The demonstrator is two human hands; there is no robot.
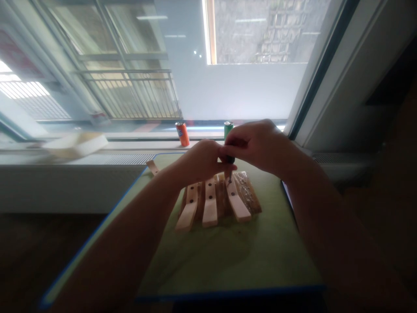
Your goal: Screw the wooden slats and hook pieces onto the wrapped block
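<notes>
Three pale wooden slats (pixel 210 204) fan out over darker wooden pieces on a green mat (pixel 228 256). My right hand (pixel 257 145) is closed round the dark handle of a screwdriver (pixel 230 167) that stands upright, its tip on the rightmost slat (pixel 236 202). My left hand (pixel 200 161) is curled beside it, fingers pinching the screwdriver's shaft near the handle. A plastic-wrapped bundle of wood (pixel 249 191) lies just right of the slats.
An orange can (pixel 182 133) and a green can (pixel 228 129) stand on the windowsill behind the mat. A loose wooden piece (pixel 152 167) lies at the mat's far left corner. A pale box (pixel 76 144) rests on the sill at left. The mat has a blue border.
</notes>
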